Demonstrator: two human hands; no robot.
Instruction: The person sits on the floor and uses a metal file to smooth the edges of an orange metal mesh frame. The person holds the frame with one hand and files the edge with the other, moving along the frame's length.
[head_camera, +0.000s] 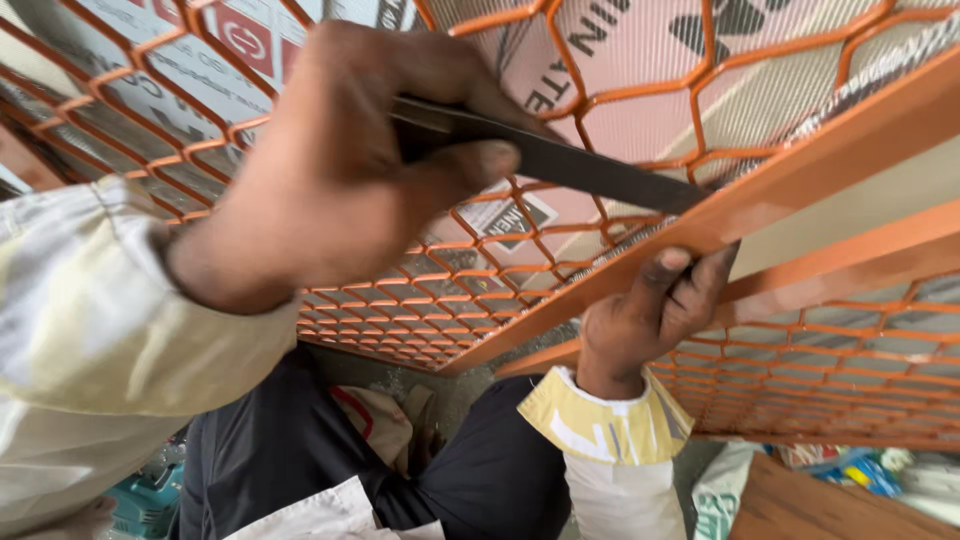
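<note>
Pink-white printed sheet (640, 110) behind orange mesh; white-green sack (718, 495) btm right.

I am seeing my left hand (330, 160) sitting high at the left, closed around a flat blade (560, 160) that is pointing right until its tip is meeting the frame bar (800, 180). My right hand (650, 310) is lying lower, right of centre, gripping that bar from below. The mesh panel (620, 110) is spreading behind both hands.

Soft, even daylight, no glare; close foreground blurred, edges stretched by wide lens.
</note>
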